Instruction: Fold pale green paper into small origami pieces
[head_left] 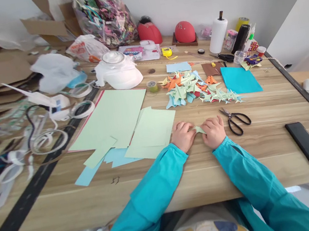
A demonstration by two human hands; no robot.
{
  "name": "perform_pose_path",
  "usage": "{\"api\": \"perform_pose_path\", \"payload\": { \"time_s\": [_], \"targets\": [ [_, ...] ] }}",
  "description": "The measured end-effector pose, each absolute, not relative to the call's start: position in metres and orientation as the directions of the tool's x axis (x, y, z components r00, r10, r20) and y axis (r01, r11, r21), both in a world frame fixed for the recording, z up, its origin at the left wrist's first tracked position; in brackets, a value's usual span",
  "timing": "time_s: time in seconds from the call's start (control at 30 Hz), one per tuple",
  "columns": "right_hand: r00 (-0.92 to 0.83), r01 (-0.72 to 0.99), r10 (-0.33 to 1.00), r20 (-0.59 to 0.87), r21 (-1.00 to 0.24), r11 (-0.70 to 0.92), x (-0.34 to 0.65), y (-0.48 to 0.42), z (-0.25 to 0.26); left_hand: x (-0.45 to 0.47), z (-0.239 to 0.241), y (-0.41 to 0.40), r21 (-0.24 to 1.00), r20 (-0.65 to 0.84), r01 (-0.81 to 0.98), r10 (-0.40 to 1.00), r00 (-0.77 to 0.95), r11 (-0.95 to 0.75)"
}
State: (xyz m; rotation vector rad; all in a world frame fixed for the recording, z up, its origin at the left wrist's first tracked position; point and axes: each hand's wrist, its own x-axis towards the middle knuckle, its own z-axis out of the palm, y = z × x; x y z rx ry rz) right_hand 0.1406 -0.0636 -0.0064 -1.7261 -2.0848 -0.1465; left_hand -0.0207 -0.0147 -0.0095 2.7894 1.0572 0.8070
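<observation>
Between my two hands is a small folded piece of pale green paper (199, 129), low over the wooden table. My left hand (183, 136) pinches its left end, and my right hand (213, 131) grips its right end; the fingertips hide parts of it. Black-handled scissors (235, 119) lie with blades parted just right of my right hand. Beyond my hands sits a pile of folded paper cranes (185, 87) in green, orange and blue. Left of my left hand are light green paper sheets (152, 129), with blue paper strips (90, 174) partly under them.
A black phone (307, 144) lies at the right. Turquoise cloth or paper (241, 79) is beyond the scissors. A glue gun (52, 102) and tape rolls (82, 109) crowd the left. At the back stand a stuffed clear bag (105, 18), red domes (185, 31) and a white roll (218, 35).
</observation>
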Motion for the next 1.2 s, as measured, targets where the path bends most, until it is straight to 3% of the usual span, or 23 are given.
{"api": "perform_pose_path", "payload": {
  "time_s": [0.3,0.57,0.87,1.2],
  "targets": [
    [-0.155,0.947,0.919,0.363,-0.209,0.242,0.1375,-0.0637,-0.0061,-0.0184,-0.0092,-0.0147,0.277,0.434,0.598,0.653,0.620,-0.752],
    [-0.161,0.962,0.921,0.356,-0.154,0.227,0.1359,-0.0625,-0.0069,-0.0169,-0.0073,-0.0124,0.355,0.398,0.598,0.695,0.599,-0.719],
    [-0.089,0.957,0.945,0.315,-0.237,0.169,0.1380,-0.0621,-0.0068,-0.0171,-0.0038,-0.0115,0.385,0.395,0.581,0.697,0.598,-0.717],
    [-0.111,0.969,0.947,0.301,-0.177,0.170,0.1379,-0.0601,-0.0027,-0.0153,-0.0034,-0.0113,0.427,0.385,0.576,0.717,0.581,-0.697]
  ]
}}
